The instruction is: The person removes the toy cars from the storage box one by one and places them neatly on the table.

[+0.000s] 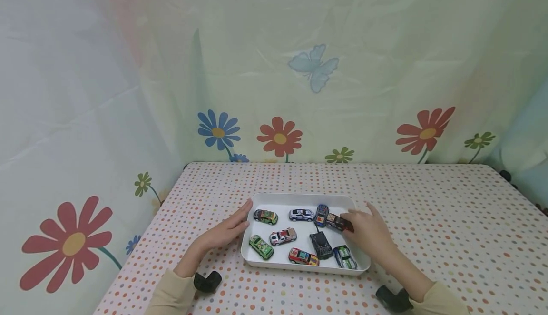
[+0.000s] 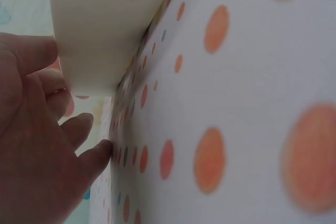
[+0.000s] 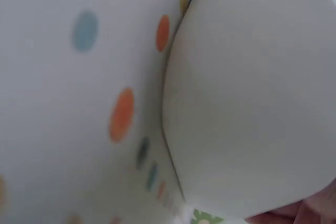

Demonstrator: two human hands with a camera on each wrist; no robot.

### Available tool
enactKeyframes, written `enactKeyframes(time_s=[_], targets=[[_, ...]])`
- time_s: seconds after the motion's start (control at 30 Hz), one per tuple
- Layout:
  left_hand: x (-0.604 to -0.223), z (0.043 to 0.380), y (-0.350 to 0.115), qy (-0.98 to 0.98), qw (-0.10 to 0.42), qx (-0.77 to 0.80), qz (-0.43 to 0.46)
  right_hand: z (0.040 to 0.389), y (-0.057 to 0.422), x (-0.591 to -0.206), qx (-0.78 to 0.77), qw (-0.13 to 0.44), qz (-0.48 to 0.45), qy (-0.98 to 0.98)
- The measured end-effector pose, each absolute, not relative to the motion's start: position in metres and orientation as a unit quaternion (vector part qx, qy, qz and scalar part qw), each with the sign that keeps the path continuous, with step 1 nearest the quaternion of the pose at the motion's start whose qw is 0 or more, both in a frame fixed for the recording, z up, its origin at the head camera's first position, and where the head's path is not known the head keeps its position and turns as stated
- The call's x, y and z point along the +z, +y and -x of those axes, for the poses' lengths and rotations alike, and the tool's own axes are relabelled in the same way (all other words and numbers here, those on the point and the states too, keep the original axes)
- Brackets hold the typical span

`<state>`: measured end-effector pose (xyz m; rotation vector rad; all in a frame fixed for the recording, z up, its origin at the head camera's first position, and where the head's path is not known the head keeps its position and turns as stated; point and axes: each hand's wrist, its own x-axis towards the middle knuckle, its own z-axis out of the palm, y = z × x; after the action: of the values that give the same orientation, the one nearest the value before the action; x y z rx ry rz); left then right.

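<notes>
A white tray (image 1: 299,268) holds several toy cars. My right hand (image 1: 369,231) reaches over its right wall and pinches a dark toy car (image 1: 336,221) at its right end. That car lies against a blue and orange car (image 1: 322,214). Below them are a black car with a gun-like barrel (image 1: 321,245) and a green and white car (image 1: 345,257). Along the tray's left wall rests my left hand (image 1: 226,231), fingers extended. In the left wrist view the left thumb and fingers (image 2: 79,129) meet the tray wall (image 2: 100,30). The right wrist view mostly shows the tray's outside; the right fingertips are hidden there.
Also in the tray are a silver car (image 1: 301,215), a white and red car (image 1: 283,236), a red and yellow car (image 1: 303,257) and two green cars at the left. A dotted cloth (image 1: 449,239) covers the table. A flowered curtain (image 1: 368,67) hangs behind.
</notes>
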<state>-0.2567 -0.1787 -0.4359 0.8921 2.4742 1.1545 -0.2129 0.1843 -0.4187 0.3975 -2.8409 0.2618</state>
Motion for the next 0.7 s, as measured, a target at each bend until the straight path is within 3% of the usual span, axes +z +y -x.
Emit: enactKeyframes(time_s=[0.17,0.43,0.7], targets=[[-0.438,0.258,-0.180,0.854,0.137,0.397,-0.309,0.215,0.187,-0.416,0.133,0.145,-0.149,-0.969],[-0.437,0.257,-0.181,0.855,0.144,0.397,-0.300,0.212,0.194,-0.405,0.255,0.095,-0.165,-0.948],[-0.434,0.256,-0.180,0.857,0.145,0.391,-0.303,0.178,0.191,-0.375,0.319,0.082,-0.206,-0.922]])
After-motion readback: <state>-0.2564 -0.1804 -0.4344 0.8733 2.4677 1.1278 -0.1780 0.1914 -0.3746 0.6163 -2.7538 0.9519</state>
